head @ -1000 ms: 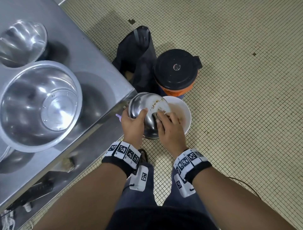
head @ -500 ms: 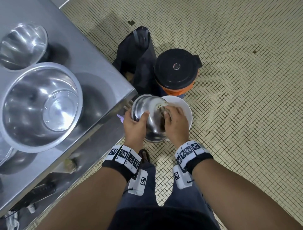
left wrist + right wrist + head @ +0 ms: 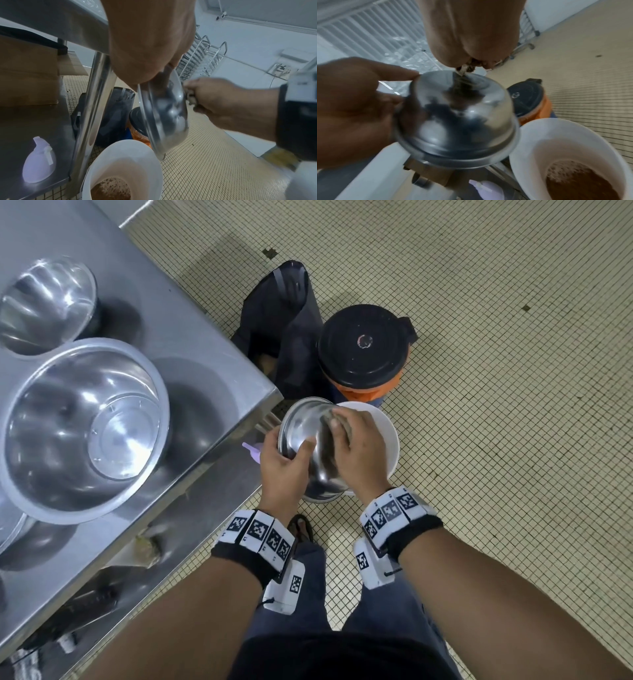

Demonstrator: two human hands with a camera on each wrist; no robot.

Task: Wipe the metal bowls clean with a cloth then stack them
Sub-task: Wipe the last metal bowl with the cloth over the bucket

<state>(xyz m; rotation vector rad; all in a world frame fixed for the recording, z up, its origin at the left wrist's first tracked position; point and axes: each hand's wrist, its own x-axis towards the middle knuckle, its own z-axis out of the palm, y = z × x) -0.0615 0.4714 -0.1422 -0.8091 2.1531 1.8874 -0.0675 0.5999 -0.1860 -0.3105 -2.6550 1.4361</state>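
Left hand (image 3: 286, 463) — grips the small metal bowl (image 3: 303, 428) by its rim, thumb inside, bowl tilted on edge above the white bucket (image 3: 390, 440) on the floor, just beside the bench (image 3: 191, 344) corner. Right hand (image 3: 356, 453) — fingers curled round a soiled cloth (image 3: 465, 68), pressing it to the bowl's outer wall. Bucket: brown residue at its bottom. Bench: large metal bowl (image 3: 82, 426) and another bowl (image 3: 44, 302), both upright, well apart from the hands. Risk: a rim-only grip on slick steel may slip under wiping pressure, dropping the bowl into the bucket; the dirty cloth may smear rather than clean.
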